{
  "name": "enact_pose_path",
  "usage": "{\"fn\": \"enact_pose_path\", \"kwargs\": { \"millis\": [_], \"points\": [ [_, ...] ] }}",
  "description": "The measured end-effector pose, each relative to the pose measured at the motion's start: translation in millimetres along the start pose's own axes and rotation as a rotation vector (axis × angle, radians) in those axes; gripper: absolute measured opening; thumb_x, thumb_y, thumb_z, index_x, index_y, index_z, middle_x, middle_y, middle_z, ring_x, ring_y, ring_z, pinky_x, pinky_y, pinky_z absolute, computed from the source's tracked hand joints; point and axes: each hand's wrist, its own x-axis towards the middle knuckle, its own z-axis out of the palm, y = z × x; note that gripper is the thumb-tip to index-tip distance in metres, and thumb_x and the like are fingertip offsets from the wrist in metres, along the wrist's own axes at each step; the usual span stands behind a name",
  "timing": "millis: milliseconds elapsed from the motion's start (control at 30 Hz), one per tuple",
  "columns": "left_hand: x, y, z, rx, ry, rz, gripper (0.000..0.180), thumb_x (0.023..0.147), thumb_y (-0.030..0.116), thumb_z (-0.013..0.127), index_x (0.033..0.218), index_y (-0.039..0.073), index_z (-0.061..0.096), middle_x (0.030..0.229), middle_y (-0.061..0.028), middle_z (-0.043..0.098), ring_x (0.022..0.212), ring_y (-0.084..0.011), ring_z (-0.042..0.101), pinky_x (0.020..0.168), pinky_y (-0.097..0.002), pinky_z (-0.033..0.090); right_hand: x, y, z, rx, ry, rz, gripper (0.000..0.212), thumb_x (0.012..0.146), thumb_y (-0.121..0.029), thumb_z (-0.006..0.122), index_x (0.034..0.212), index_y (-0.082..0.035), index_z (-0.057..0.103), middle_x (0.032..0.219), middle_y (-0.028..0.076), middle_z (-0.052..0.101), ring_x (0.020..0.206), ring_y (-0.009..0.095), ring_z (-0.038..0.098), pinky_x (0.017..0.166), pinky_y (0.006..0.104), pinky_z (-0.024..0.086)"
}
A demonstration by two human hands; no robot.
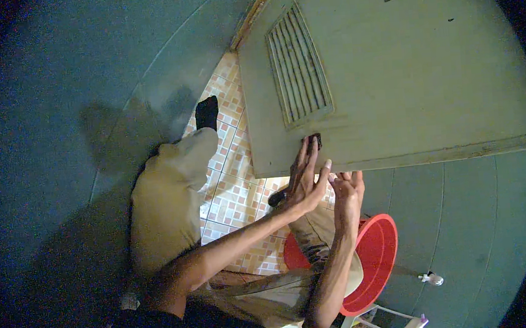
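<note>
A pale green door (416, 92) with a louvred vent (299, 64) stands open in front of me. My left hand (306, 185) reaches to its lower part, fingers stretched over a small dark pad (315, 141) and pressing it against the door just below the vent. The pad's exact kind does not show clearly. Close by on the right, my right hand (346, 191) is bent at the door's edge, fingertips against it. The faces of the fingers toward the door are partly hidden.
A red plastic tub (379, 259) stands right of my leg, beside a white rack (408, 324). A small white fitting (431, 279) is on the green wall (455, 211). Patterned tiles (234, 193) cover the floor, where my dark-covered foot (207, 113) rests near the left wall (110, 71).
</note>
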Motion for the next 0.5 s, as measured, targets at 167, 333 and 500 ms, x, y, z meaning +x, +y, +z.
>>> {"fn": "enact_pose_path", "kwargs": {
  "millis": [167, 333, 500],
  "points": [
    [-1, 6, -5, 0.022, -0.015, 0.052, 0.072, 0.106, 0.034, 0.047, 0.16, -0.003, 0.018, 0.165, -0.0292, 0.018, 0.153, -0.0428, 0.019, 0.125, -0.0479, 0.019, 1, -3, -1, 0.075, 0.053, 0.019, 0.062, 0.085, 0.004, 0.045, 0.147, 0.005, 0.036, 0.147, 0.021, 0.049, 0.134, 0.03, 0.051, 0.107, 0.0418, 0.047],
    [-3, 9, -7, 0.021, -0.009, 0.062, 0.073, 0.105, 0.035, 0.048, 0.16, -0.003, 0.018, 0.165, -0.0294, 0.017, 0.154, -0.0428, 0.018, 0.125, -0.048, 0.019, 7, 5, -8, -0.035, -0.007, -0.063, 0.064, 0.086, 0.005, 0.044, 0.15, 0.004, 0.037, 0.147, 0.02, 0.05, 0.134, 0.03, 0.051, 0.106, 0.0412, 0.048],
    [-1, 12, -10, 0.06, 0.018, 0.146, 0.073, 0.105, 0.034, 0.049, 0.161, -0.002, 0.019, 0.166, -0.0282, 0.016, 0.154, -0.0428, 0.018, 0.125, -0.0477, 0.019, 6, 2, -8, 0.015, -0.067, -0.017, 0.074, 0.083, 0.006, 0.05, 0.154, 0.001, 0.033, 0.153, 0.021, 0.045, 0.144, 0.035, 0.042, 0.113, 0.0435, 0.042]
  ]
}}
